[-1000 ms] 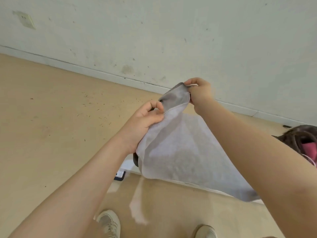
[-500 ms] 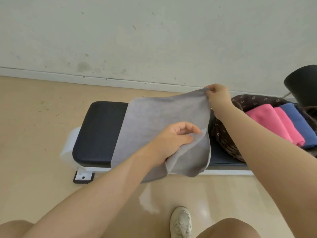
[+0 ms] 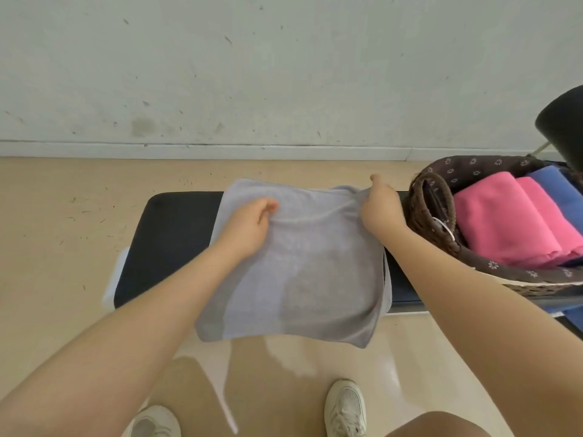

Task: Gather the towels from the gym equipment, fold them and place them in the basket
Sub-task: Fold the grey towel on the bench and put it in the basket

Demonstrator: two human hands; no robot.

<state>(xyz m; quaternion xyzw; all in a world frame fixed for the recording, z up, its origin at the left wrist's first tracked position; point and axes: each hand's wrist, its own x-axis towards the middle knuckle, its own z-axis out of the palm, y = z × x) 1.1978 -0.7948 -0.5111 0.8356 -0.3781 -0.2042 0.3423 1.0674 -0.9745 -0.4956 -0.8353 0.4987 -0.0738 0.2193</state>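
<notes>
One black padded bench runs along the wall, with one grey towel spread across it, its near edge hanging off the front. The left hand pinches a fold near the towel's middle, fingers curled; the right hand grips the far right corner, pulling it taut. Beside it on the bench sits one wicker basket holding two pink folded towels and one blue towel. Two white shoes stand below. Half a second ago the grey towel hung lifted in the air; now it lies flat.
</notes>
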